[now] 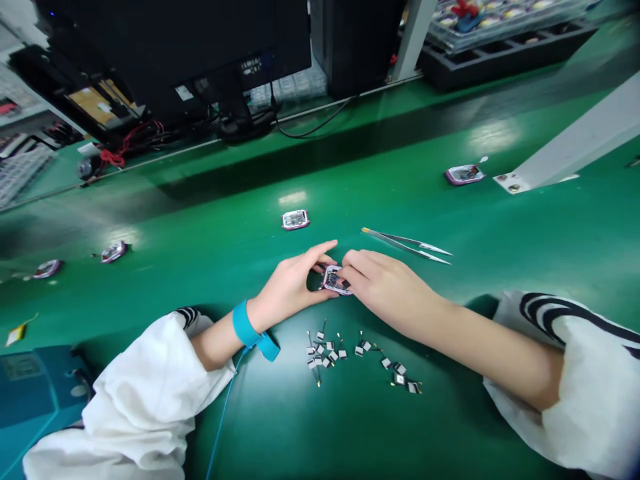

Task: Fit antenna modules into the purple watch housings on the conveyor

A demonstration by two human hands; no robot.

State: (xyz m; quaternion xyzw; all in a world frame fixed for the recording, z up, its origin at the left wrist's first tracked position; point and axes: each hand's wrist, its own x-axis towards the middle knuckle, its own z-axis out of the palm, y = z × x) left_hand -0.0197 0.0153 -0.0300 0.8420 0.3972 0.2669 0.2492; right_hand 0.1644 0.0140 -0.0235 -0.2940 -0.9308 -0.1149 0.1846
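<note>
My left hand (293, 283) and my right hand (383, 283) meet over a small pink-rimmed watch case (334, 280) with a circuit board inside, resting on the green mat (350, 427). Fingers of both hands pinch the case from either side, left thumb and index around its left edge, right fingertips pressed on its right edge. A blue wrist strap (246, 327) with a coiled lead circles my left wrist. Steel tweezers (407, 244) lie just beyond my right hand. Several small wired parts (350, 360) are scattered below my wrists.
More pink watch cases lie on the mat: one ahead (295, 219), one far right (465, 175), two at left (113, 252) (48, 269). A white metal bracket (565, 150) crosses at right. Black equipment (175, 53) and trays (500, 40) stand behind. A blue box (30, 393) sits at lower left.
</note>
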